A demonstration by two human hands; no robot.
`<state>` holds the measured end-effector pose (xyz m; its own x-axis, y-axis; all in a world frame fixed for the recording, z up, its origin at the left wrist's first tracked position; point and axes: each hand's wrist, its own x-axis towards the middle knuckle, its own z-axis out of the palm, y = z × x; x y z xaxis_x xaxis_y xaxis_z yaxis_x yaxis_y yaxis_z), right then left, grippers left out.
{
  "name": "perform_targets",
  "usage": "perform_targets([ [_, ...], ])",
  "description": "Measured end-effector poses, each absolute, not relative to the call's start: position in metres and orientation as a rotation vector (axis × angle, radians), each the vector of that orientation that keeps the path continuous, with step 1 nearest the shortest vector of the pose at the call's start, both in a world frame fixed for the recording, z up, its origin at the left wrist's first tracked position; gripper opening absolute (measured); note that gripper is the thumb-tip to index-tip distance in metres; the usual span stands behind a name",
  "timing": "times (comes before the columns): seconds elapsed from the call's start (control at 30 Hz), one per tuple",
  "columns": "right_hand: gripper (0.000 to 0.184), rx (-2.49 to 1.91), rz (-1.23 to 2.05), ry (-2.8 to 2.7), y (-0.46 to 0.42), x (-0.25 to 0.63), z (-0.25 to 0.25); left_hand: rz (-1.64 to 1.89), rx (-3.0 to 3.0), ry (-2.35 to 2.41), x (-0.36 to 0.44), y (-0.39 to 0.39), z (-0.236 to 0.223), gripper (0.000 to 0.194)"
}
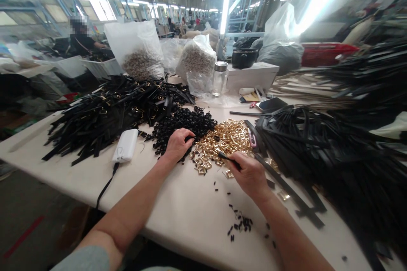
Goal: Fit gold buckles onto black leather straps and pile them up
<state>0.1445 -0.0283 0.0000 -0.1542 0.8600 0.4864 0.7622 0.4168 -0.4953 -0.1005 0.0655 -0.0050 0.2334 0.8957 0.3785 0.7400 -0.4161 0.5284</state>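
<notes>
My left hand point(178, 145) is at the near edge of a heap of small black strap loops point(182, 120). Its thumb and fingers are pinched together on a dark piece that looks like one of these loops. Closed round a black strap point(225, 156) is my right hand point(249, 174), and the strap's end points left from the fingers. That end hovers by a pile of gold-coloured buckles point(230, 135), which lies between and beyond my hands. The rest of the strap is hidden in the palm.
Finished-looking buckled straps point(127, 110) are heaped left, plain black straps point(302, 144) right. A white power bank point(125, 146) with a cable lies left. Small black bits point(240, 223) are scattered in front. Behind stand a glass bottle point(219, 80) and filled plastic bags point(197, 61). A person sits far left.
</notes>
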Motion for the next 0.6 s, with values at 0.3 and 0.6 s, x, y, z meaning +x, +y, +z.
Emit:
perform_targets([
  [0.3,0.020,-1.382,0.084,-1.952,-0.026,0.151,-0.003,0.862,2.505,1.499,-0.083,0.072,0.001,0.016],
  [0.6,0.018,-1.401,0.061,-1.948,-0.025,0.154,-0.005,0.522,2.655,1.595,-0.046,0.106,0.007,0.012],
])
